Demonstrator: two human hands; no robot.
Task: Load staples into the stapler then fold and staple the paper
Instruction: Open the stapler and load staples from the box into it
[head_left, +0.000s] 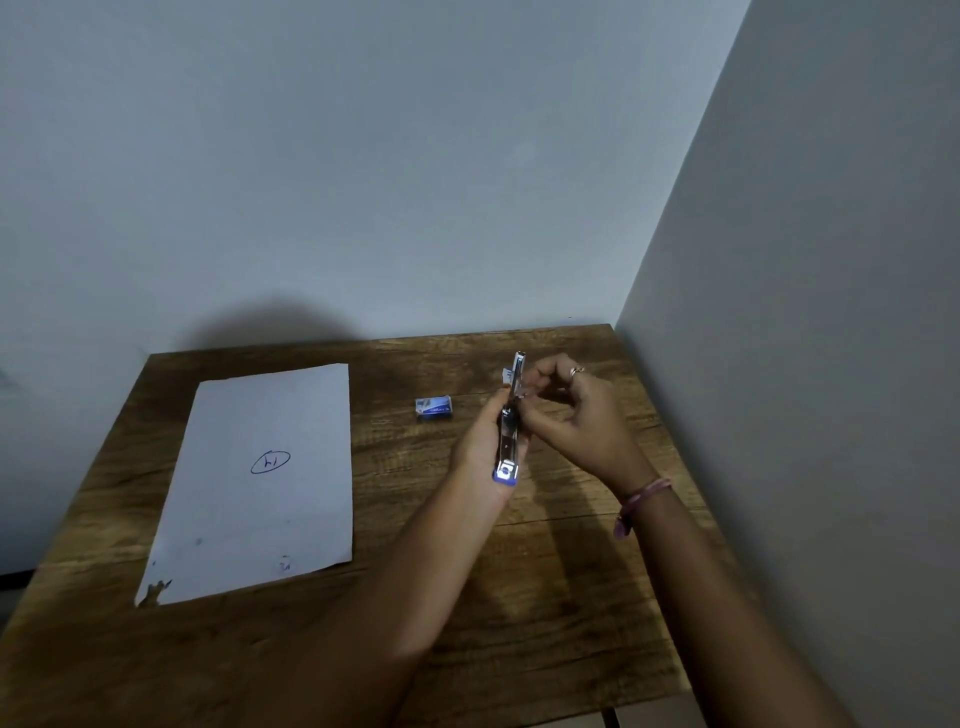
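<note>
wooden table (519, 597); stapler (509, 436) points away

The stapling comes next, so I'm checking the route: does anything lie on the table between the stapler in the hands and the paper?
Only the small staple box, between the stapler and the paper.

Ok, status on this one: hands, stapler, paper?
Left hand holds stapler upright. Right hand pinching at its open top. Paper flat, unfolded. Staple box clear.

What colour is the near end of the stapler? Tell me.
Blue, on the shiny metal stapler held in the left hand; the head view shows it.
</note>
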